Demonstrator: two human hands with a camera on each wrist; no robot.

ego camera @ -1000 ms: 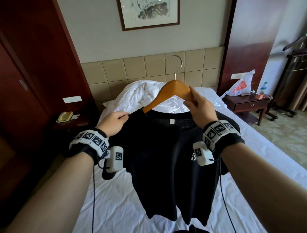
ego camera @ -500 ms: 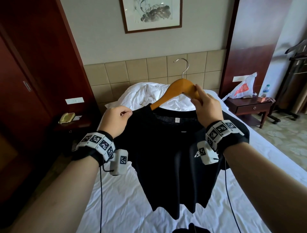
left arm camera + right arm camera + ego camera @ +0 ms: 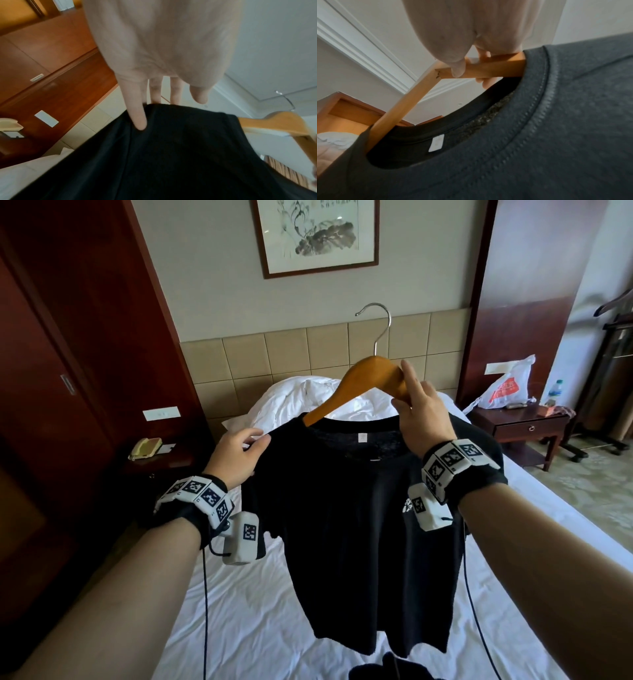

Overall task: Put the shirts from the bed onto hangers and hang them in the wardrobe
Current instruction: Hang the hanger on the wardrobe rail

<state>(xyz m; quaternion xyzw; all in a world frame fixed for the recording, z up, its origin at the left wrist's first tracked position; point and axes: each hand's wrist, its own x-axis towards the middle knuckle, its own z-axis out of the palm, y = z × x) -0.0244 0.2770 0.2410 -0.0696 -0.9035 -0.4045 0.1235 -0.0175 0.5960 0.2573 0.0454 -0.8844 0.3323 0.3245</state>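
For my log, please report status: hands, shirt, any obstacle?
Right hand grips hanger. Left hand touching black shirt shoulder, fingers straight. Shirt on hanger. No obstacle seen.

Both bare forearms wear a black wrist strap [image 3: 191, 510] ringed by white blocks printed with black square codes, and just beside each strap hangs a small white camera box [image 3: 241, 539] trailing a thin black cable [image 3: 205, 611].
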